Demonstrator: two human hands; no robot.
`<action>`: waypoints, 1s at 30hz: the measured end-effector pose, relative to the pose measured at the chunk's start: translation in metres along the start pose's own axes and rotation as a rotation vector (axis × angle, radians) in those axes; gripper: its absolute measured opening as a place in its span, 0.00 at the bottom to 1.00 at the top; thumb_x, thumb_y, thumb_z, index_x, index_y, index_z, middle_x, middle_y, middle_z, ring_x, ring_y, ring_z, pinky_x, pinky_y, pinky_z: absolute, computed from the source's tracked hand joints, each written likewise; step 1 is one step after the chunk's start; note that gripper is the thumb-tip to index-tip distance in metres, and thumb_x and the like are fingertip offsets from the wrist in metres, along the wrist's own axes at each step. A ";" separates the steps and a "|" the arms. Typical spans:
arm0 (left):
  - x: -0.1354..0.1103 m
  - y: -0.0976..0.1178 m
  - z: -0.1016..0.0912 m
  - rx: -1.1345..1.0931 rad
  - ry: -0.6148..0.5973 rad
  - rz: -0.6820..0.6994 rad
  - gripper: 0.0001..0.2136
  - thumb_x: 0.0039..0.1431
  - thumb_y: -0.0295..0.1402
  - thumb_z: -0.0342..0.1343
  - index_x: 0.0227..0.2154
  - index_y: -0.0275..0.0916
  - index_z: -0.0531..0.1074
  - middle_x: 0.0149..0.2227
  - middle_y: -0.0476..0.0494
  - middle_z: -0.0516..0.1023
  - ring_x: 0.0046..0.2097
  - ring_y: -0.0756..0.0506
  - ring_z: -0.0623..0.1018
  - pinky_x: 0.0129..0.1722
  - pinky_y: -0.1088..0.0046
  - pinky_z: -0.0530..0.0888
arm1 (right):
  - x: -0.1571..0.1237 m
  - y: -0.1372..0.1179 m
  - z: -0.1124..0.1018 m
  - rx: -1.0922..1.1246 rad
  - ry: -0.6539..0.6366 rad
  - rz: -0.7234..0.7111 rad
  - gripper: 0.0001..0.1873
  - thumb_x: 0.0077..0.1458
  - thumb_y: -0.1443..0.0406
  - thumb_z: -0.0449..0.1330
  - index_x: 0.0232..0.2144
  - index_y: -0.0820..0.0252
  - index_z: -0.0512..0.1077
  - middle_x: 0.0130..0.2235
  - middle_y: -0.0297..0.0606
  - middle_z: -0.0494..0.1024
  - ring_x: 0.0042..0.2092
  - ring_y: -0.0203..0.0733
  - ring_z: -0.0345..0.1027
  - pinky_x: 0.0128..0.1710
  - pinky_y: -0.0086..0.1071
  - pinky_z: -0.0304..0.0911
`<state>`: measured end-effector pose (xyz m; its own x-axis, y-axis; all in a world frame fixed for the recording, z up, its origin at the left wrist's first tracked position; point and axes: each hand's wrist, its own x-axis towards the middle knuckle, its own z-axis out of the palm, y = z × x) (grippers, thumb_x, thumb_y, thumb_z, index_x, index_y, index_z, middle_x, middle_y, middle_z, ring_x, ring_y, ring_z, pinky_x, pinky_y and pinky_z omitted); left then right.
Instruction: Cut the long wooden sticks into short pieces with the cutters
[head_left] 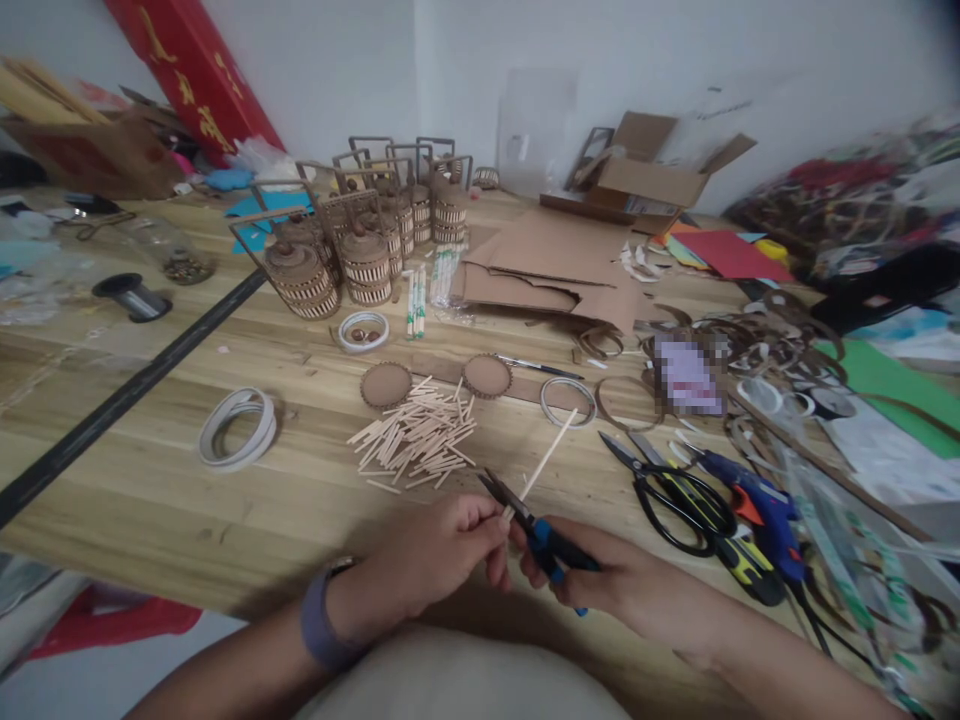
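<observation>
My left hand (442, 550) pinches the near end of a thin wooden stick (547, 455) that slants up to the right over the wooden table (150, 480). My right hand (615, 585) is closed round the blue handles of a pair of cutters (536, 530), whose dark blades meet the stick right beside my left fingertips. Just beyond lies a heap of short cut sticks (416, 440), with two round cardboard discs (386, 385) behind it.
Black-handled scissors (675, 495) and a blue glue gun (757, 510) lie to the right. Tape rolls (236, 428), several cardboard lanterns (360, 250), flat cardboard sheets (555, 265), an open box (652, 170) and a black bar (127, 390) are further off.
</observation>
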<state>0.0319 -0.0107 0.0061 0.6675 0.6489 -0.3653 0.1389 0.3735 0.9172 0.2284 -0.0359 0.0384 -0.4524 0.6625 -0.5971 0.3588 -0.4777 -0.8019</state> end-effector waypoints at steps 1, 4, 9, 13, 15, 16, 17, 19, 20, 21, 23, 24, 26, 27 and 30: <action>0.000 -0.001 0.000 0.004 0.014 -0.016 0.15 0.61 0.44 0.46 0.27 0.39 0.67 0.20 0.53 0.66 0.27 0.49 0.71 0.33 0.73 0.66 | 0.001 0.002 0.000 -0.029 0.013 -0.002 0.16 0.40 0.66 0.55 0.36 0.61 0.70 0.34 0.35 0.68 0.38 0.41 0.59 0.38 0.34 0.55; 0.002 -0.004 -0.001 0.007 0.029 -0.044 0.15 0.61 0.44 0.47 0.29 0.39 0.68 0.20 0.54 0.65 0.27 0.49 0.71 0.33 0.72 0.65 | 0.005 0.010 0.001 -0.115 0.068 -0.024 0.12 0.41 0.67 0.55 0.33 0.59 0.69 0.31 0.32 0.67 0.35 0.40 0.58 0.36 0.33 0.56; 0.003 -0.006 -0.003 -0.009 0.044 -0.036 0.16 0.60 0.46 0.48 0.31 0.38 0.69 0.20 0.55 0.65 0.27 0.49 0.70 0.32 0.72 0.64 | 0.011 0.017 0.005 -0.184 0.172 -0.119 0.12 0.45 0.67 0.56 0.36 0.59 0.70 0.32 0.33 0.70 0.36 0.41 0.60 0.37 0.34 0.58; 0.004 -0.009 -0.007 0.013 0.078 0.001 0.15 0.59 0.47 0.49 0.27 0.40 0.66 0.20 0.55 0.64 0.27 0.49 0.70 0.32 0.72 0.65 | 0.011 0.008 0.007 -0.159 0.094 -0.183 0.12 0.51 0.63 0.57 0.39 0.60 0.72 0.34 0.35 0.72 0.38 0.43 0.63 0.40 0.35 0.60; 0.003 -0.010 -0.011 0.047 0.103 0.037 0.15 0.60 0.46 0.48 0.26 0.40 0.64 0.21 0.54 0.65 0.27 0.49 0.70 0.33 0.72 0.66 | 0.010 0.006 0.007 -0.107 0.059 -0.204 0.15 0.55 0.59 0.56 0.43 0.59 0.71 0.37 0.37 0.73 0.40 0.43 0.64 0.43 0.36 0.61; 0.002 -0.009 -0.013 0.050 0.120 0.058 0.15 0.61 0.46 0.48 0.26 0.40 0.64 0.21 0.54 0.66 0.27 0.49 0.70 0.33 0.72 0.66 | 0.009 0.007 0.006 -0.089 0.062 -0.199 0.16 0.56 0.57 0.56 0.44 0.59 0.71 0.38 0.37 0.73 0.41 0.43 0.65 0.44 0.36 0.61; 0.001 -0.009 -0.017 0.040 0.144 0.078 0.15 0.62 0.45 0.48 0.26 0.40 0.64 0.21 0.54 0.66 0.27 0.49 0.70 0.33 0.73 0.66 | 0.007 0.010 0.005 -0.088 0.078 -0.188 0.17 0.56 0.55 0.56 0.43 0.59 0.71 0.39 0.38 0.74 0.41 0.44 0.65 0.44 0.36 0.62; -0.002 -0.008 -0.023 -0.003 0.208 0.099 0.14 0.62 0.44 0.48 0.28 0.40 0.65 0.21 0.55 0.65 0.27 0.50 0.71 0.33 0.73 0.66 | 0.006 0.017 0.002 -0.159 0.146 -0.179 0.17 0.57 0.53 0.55 0.41 0.59 0.70 0.39 0.40 0.75 0.42 0.44 0.67 0.44 0.37 0.63; -0.002 -0.007 -0.025 -0.017 0.240 0.099 0.13 0.62 0.44 0.49 0.29 0.39 0.65 0.21 0.55 0.65 0.26 0.50 0.71 0.33 0.73 0.66 | 0.005 0.021 0.001 -0.235 0.208 -0.187 0.16 0.59 0.53 0.54 0.39 0.59 0.70 0.38 0.40 0.75 0.40 0.45 0.68 0.42 0.37 0.64; -0.003 -0.007 -0.027 -0.014 0.258 0.096 0.13 0.61 0.43 0.50 0.28 0.39 0.66 0.21 0.55 0.66 0.27 0.49 0.71 0.34 0.73 0.67 | 0.005 0.024 0.000 -0.331 0.293 -0.208 0.15 0.60 0.54 0.53 0.39 0.59 0.69 0.36 0.40 0.75 0.39 0.45 0.69 0.40 0.37 0.65; -0.002 -0.006 -0.028 0.035 0.244 0.084 0.13 0.61 0.42 0.50 0.28 0.38 0.67 0.23 0.52 0.70 0.28 0.49 0.73 0.35 0.72 0.67 | 0.007 0.025 -0.001 -0.544 0.499 -0.324 0.11 0.61 0.58 0.51 0.40 0.59 0.67 0.37 0.43 0.76 0.40 0.46 0.71 0.40 0.38 0.66; -0.001 -0.005 -0.028 0.072 0.220 0.081 0.13 0.62 0.42 0.49 0.28 0.37 0.68 0.25 0.51 0.71 0.29 0.49 0.74 0.35 0.72 0.68 | 0.008 0.023 -0.001 -0.648 0.589 -0.413 0.10 0.61 0.61 0.51 0.42 0.58 0.66 0.42 0.46 0.76 0.44 0.48 0.71 0.42 0.39 0.67; 0.002 -0.005 -0.025 0.139 0.155 0.079 0.14 0.63 0.42 0.48 0.30 0.36 0.70 0.28 0.49 0.74 0.29 0.49 0.76 0.35 0.72 0.68 | 0.013 0.018 0.000 -0.829 0.699 -0.613 0.12 0.59 0.68 0.51 0.46 0.59 0.64 0.55 0.53 0.71 0.55 0.51 0.67 0.49 0.41 0.65; 0.002 -0.005 -0.024 0.169 0.128 0.078 0.14 0.64 0.42 0.47 0.31 0.37 0.69 0.29 0.48 0.74 0.29 0.49 0.76 0.34 0.72 0.69 | 0.016 0.015 0.001 -0.903 0.727 -0.687 0.14 0.58 0.71 0.50 0.48 0.59 0.64 0.61 0.54 0.66 0.59 0.52 0.63 0.52 0.42 0.63; 0.003 -0.006 -0.019 0.313 0.132 0.100 0.12 0.66 0.38 0.44 0.30 0.39 0.67 0.29 0.48 0.76 0.29 0.49 0.77 0.33 0.73 0.69 | 0.029 0.010 0.003 -1.068 0.761 -0.686 0.16 0.56 0.72 0.51 0.47 0.59 0.64 0.58 0.54 0.70 0.54 0.53 0.68 0.47 0.43 0.65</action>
<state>0.0195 0.0016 -0.0038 0.5915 0.7597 -0.2702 0.3093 0.0957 0.9461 0.2163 -0.0237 0.0134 -0.3721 0.8754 0.3085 0.8266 0.4637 -0.3190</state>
